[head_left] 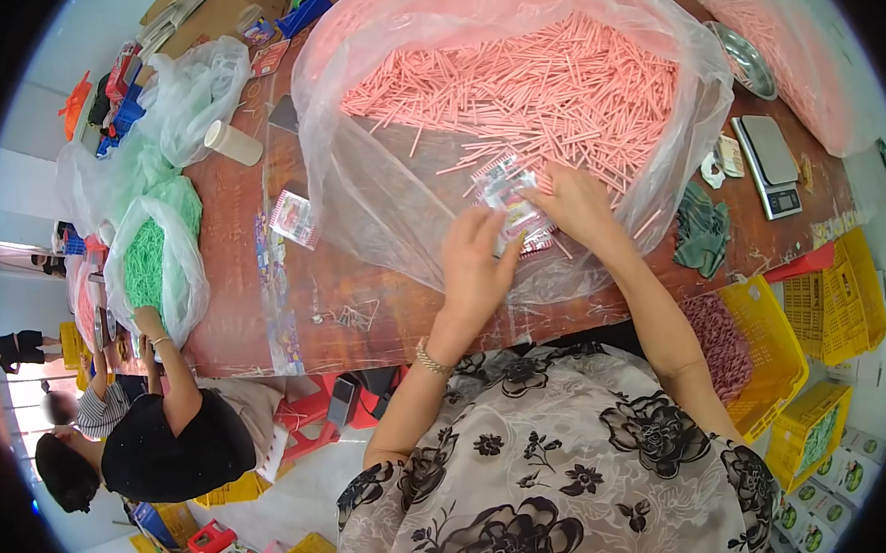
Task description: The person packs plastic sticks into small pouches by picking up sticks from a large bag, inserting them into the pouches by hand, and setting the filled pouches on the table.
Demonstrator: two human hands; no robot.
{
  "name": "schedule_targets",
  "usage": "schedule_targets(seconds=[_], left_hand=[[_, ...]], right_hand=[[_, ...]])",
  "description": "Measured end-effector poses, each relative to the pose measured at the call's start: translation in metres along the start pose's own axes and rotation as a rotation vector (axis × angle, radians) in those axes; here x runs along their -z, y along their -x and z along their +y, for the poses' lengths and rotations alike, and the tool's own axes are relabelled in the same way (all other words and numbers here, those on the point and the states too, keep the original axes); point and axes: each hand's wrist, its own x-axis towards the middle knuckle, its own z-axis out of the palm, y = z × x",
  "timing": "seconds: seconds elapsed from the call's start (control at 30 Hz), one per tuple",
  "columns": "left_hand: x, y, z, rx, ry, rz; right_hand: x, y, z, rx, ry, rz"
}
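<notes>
In front of me both hands are at a small clear plastic packet (pixel 516 192) with red-striped edges and printing. My left hand (pixel 476 258) grips its left side, fingers closed with the thumb pointing up. My right hand (pixel 575 205) pinches its right edge. What the packet holds is too small to make out. Just beyond lies a heap of thin pink sticks (pixel 533 81) inside a large, wide-open clear plastic bag (pixel 377 188). Several loose sticks are scattered near my fingers. A similar striped packet (pixel 294 219) rests on the red-brown table to the left.
A digital scale (pixel 768 163), a metal bowl (pixel 743 60) and a dark green cloth (pixel 701 230) are at right. Yellow crates (pixel 760 343) stand below the table edge. A white cup (pixel 234 143) lies at left, near a co-worker (pixel 180 428) beside a bag of green strands (pixel 146 266).
</notes>
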Motion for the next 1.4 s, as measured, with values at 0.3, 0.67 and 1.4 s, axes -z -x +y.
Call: schedule_targets(seconds=[0.3,0.67,1.4], left_hand=[[0.005,0.005,0.006,-0.031,-0.101,-0.061],[-0.015,-0.07,0.043,0.508,0.735,0.104],[-0.024,-0.058,0.015,0.041,0.727,-0.032]], right_hand=[[0.022,-0.008,0.034,-0.158,-0.317,0.261],[0.01,0.028,0.001,-0.159,-1.002,0.226],[0.083,-0.019,-0.022,0.316,-1.059,0.308]])
